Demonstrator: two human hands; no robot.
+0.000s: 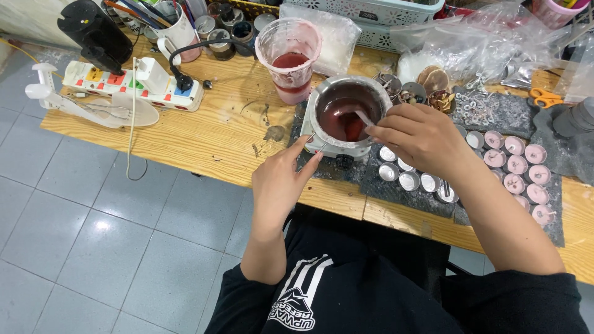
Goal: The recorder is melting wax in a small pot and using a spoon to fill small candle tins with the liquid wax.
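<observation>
A metal pot [322, 102] of dark red liquid stands on a small heater [337, 154] at the middle of the wooden table [216, 130]. My right hand [421, 136] holds a spoon [364, 117] whose tip dips into the liquid. My left hand [281, 179] grips the pot's thin handle at its near left side. To the right lie several small metal cups [408, 179], some empty, and others filled with pink wax [526, 167].
A plastic cup of red liquid [289, 59] stands behind the pot. A power strip [133, 83], a black device [99, 34] and a mug of tools [176, 31] sit at the left. Scissors [546, 98], plastic bags and a basket are at the back right.
</observation>
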